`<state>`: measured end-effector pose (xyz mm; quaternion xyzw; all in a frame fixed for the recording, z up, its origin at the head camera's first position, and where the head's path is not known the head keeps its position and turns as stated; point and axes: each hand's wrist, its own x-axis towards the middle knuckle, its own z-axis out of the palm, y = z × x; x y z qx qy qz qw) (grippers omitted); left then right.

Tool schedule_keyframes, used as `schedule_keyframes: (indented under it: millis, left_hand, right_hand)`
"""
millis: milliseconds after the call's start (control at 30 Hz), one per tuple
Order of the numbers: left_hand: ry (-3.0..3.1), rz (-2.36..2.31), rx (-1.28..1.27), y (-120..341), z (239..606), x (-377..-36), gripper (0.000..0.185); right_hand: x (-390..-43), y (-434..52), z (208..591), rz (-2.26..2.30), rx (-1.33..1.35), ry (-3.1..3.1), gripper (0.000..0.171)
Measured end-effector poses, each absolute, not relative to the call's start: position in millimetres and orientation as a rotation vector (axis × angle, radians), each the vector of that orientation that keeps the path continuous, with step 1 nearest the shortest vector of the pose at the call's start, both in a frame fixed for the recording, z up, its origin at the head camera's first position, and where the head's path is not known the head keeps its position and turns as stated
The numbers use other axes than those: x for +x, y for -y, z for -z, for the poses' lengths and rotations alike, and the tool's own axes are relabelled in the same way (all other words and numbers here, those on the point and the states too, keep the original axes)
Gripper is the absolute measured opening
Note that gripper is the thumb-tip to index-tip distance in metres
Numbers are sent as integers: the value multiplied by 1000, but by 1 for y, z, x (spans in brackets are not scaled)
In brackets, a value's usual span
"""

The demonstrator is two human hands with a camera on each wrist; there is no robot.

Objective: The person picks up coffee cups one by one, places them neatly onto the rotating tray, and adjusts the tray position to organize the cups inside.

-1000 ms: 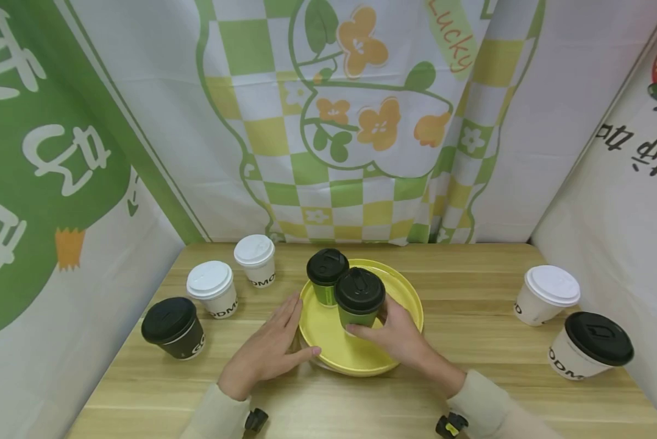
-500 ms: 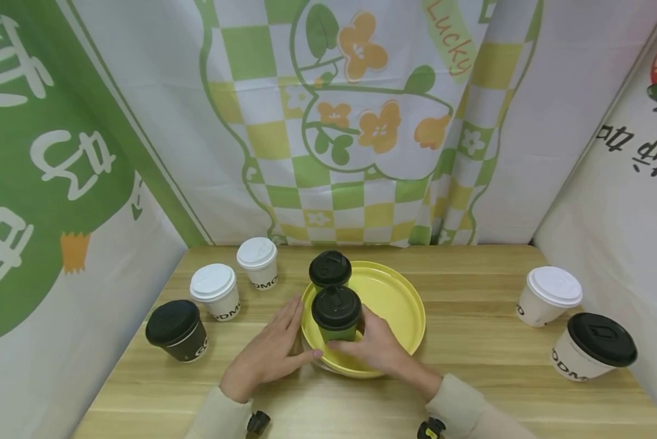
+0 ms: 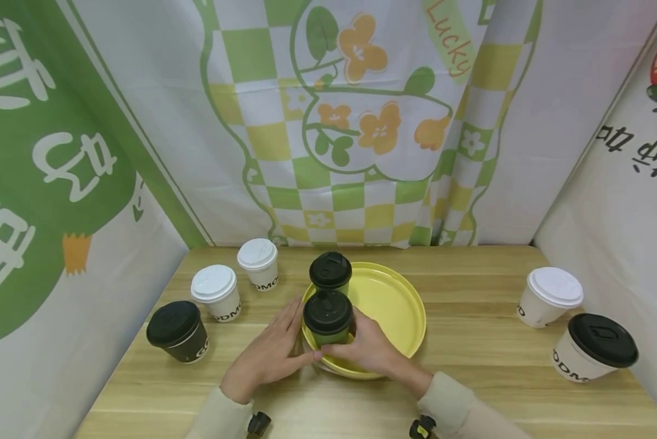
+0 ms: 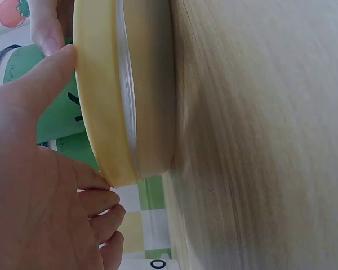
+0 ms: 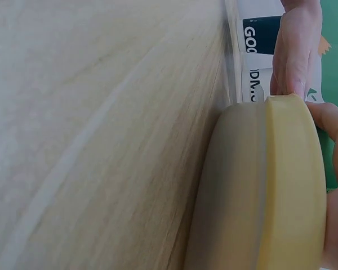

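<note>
On the light wooden table, near its front middle, sits a round yellow plastic plate with a raised rim. Two green paper cups with black lids stand on its left part: the rear green cup at the plate's far-left edge, and the near green cup just in front of it, close to the left rim.

Reaching in from the lower right, the right hand lies over the plate's near rim with its cream sleeve angled toward the lower right corner. Its fingers curl round the lower wall of the near green cup, thumb toward the left, so that it grips the cup; whether the cup's base rests on the plate cannot be told.

Coming from the lower left, the left hand lies palm down, its straight fingers side by side along the plate's left edge and its thumb stretched out to the near-left rim. The left wrist view shows the thumb and the fingertips pressed against the yellow rim, holding nothing.

To the left stand two white paper cups with white lids and a black paper cup with a black lid. To the right stand a white cup with a white lid and a white cup with a black lid.
</note>
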<state>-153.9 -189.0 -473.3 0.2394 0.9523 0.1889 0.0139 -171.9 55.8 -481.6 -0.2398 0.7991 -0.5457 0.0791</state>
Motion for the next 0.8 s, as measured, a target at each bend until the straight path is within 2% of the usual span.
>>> schedule_keyframes:
  millis: [800]
  left_hand:
    - [-2946, -601, 733, 188, 473, -154, 108]
  right_hand:
    - [-179, -54, 482, 1567, -742, -2414, 82]
